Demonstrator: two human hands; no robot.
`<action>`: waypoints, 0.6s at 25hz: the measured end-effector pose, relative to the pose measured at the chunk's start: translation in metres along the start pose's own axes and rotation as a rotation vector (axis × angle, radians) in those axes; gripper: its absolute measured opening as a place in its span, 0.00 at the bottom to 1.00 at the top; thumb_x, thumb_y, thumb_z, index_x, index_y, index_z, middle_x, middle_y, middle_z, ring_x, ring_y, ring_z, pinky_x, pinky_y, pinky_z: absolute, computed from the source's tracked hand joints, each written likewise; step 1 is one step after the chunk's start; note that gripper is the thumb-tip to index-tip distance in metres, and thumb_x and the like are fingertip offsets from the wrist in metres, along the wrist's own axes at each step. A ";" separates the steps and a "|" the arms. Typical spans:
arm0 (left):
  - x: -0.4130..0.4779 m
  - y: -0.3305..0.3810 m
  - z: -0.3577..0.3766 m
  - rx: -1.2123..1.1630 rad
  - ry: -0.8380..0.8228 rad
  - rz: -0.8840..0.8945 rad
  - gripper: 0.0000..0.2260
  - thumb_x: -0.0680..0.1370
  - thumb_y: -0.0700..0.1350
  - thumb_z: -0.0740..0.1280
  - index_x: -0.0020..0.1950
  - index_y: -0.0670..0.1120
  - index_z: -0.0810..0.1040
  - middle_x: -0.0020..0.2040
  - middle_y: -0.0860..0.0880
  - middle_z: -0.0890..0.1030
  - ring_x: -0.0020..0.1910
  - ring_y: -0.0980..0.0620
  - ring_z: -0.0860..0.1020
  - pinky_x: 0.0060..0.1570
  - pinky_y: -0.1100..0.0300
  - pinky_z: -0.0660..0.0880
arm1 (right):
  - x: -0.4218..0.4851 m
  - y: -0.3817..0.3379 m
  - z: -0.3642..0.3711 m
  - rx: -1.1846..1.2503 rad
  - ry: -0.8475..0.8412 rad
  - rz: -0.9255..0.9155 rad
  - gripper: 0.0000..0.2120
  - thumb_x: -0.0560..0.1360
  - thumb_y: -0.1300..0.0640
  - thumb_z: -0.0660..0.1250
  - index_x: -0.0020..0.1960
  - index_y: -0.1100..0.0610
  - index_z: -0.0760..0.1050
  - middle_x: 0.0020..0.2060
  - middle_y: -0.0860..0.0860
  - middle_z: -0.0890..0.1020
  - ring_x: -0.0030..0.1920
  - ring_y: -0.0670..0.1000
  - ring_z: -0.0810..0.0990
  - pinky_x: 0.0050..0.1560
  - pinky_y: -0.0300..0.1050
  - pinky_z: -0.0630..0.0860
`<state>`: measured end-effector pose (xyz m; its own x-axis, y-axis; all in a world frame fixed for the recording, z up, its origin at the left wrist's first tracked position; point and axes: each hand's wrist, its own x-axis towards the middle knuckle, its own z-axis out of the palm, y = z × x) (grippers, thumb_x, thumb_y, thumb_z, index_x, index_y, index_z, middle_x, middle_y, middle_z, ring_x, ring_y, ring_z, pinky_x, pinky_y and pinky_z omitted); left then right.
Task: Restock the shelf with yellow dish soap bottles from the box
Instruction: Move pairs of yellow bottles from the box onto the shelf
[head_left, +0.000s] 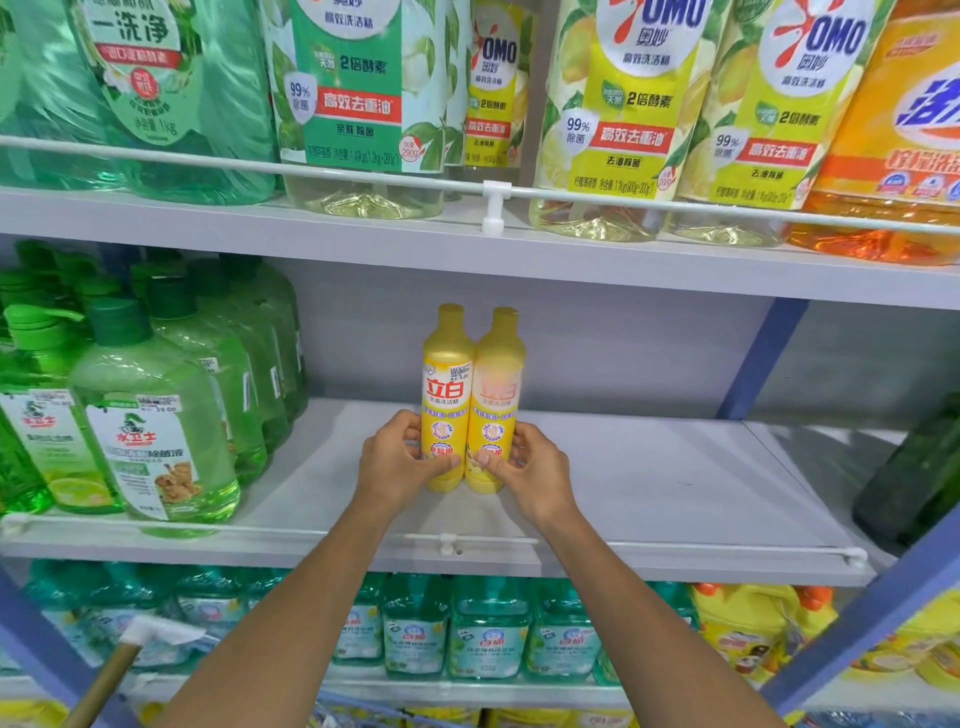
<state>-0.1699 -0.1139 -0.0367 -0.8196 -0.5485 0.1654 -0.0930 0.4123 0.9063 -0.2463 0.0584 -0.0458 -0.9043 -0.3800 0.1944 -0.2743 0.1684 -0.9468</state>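
Both hands reach over the front rail (260, 530) onto the middle shelf (649, 483), each clamped on its own yellow soap bottle. To the far left of them, big green bottles (150, 415) with pump caps stand packed in rows at the shelf's left end. The left hand (400, 462) grips the lower part of the left yellow bottle (448, 379), thumb across the front label and fingers curled round the side. That bottle stands upright and touches the right yellow bottle (497, 384), also upright, which the right hand (530, 467) holds low down in the same way. Both bottles' bases are at the shelf board; whether they rest on it I cannot tell. Right of the hands the board lies bare as far as a dark green bottle (914, 483) at the right edge. Below, teal bottles (488, 629) line the lower shelf, and a wooden handle (104, 680) slants up at the lower left.
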 end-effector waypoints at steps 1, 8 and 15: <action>0.004 0.001 0.004 0.008 0.018 -0.009 0.25 0.66 0.50 0.82 0.58 0.48 0.77 0.51 0.52 0.82 0.45 0.53 0.82 0.47 0.58 0.80 | 0.005 0.001 0.002 -0.002 0.008 0.000 0.25 0.72 0.61 0.78 0.67 0.62 0.75 0.53 0.48 0.82 0.44 0.26 0.80 0.42 0.22 0.73; 0.053 -0.016 0.026 -0.024 0.129 -0.009 0.21 0.66 0.51 0.82 0.54 0.52 0.77 0.47 0.56 0.82 0.43 0.60 0.81 0.43 0.61 0.79 | 0.056 0.030 0.020 0.019 0.073 -0.020 0.27 0.72 0.53 0.78 0.68 0.54 0.75 0.58 0.46 0.84 0.53 0.34 0.82 0.52 0.32 0.80; 0.090 -0.040 0.053 -0.213 0.223 -0.004 0.21 0.65 0.43 0.82 0.56 0.49 0.82 0.47 0.55 0.86 0.44 0.61 0.84 0.48 0.60 0.81 | 0.100 0.063 0.028 0.012 0.063 -0.032 0.18 0.68 0.49 0.79 0.55 0.41 0.78 0.52 0.45 0.86 0.53 0.46 0.86 0.56 0.56 0.83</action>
<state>-0.2698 -0.1413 -0.0789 -0.6729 -0.7058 0.2214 0.0434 0.2611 0.9643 -0.3447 0.0051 -0.0928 -0.9139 -0.3273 0.2402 -0.3000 0.1457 -0.9428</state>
